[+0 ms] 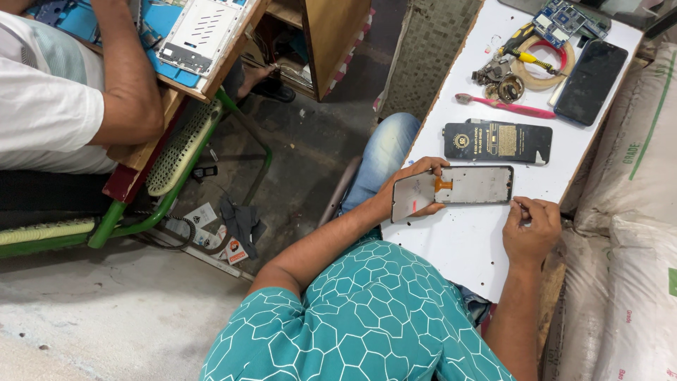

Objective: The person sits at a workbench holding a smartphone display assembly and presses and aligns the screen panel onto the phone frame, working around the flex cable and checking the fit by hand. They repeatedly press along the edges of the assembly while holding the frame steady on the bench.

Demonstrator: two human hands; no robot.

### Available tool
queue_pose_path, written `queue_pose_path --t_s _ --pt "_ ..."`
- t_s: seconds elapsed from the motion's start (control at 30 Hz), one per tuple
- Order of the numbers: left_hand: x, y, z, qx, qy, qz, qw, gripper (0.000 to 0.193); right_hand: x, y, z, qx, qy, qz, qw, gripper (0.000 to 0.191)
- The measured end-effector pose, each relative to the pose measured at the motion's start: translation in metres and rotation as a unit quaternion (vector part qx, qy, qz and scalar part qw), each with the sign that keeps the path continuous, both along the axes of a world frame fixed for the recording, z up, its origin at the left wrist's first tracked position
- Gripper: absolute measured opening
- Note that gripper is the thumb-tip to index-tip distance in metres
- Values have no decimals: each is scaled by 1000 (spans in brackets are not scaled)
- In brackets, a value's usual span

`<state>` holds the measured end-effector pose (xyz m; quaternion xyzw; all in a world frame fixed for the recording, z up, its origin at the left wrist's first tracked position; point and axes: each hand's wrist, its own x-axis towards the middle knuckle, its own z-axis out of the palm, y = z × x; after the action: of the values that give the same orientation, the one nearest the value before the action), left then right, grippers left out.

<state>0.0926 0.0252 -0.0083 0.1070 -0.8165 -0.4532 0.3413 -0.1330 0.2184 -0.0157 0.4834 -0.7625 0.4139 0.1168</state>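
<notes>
Left hand [412, 185] grips the phone screen panel [455, 190]; right hand [532, 224] pinches a thin tool [520, 205] beside the black sleeve [498, 142].

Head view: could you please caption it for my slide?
Left hand steadies a phone screen panel on a white table; right hand works its corner.

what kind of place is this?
Likely a small phone repair stall: the left hand steadies an opened phone panel on a white worktable, with a circuit board and screwdriver further along.

Left hand [412, 187] gripping, right hand [530, 224] fisted, forearms extended.
</notes>
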Motion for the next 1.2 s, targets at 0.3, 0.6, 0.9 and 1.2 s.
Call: queue_pose_path --t_s 0.3,0.6,0.9,1.2 --pt "-1 0 -3 -14 -11 4 1000 75 -2 2 2 -11 7 -2 1000 17" --pt "0 0 -5 -6 1 -2 1000 77 5 0 5 17 29 -7 999 18" --pt "0 -1 -3 -7 7 -3 1000 76 1 -2 11 -2 6 32 999 11" --pt "-2 0 -12 -6 17 -12 1000 75 -9 -8 13 0 -86 57 995 12"
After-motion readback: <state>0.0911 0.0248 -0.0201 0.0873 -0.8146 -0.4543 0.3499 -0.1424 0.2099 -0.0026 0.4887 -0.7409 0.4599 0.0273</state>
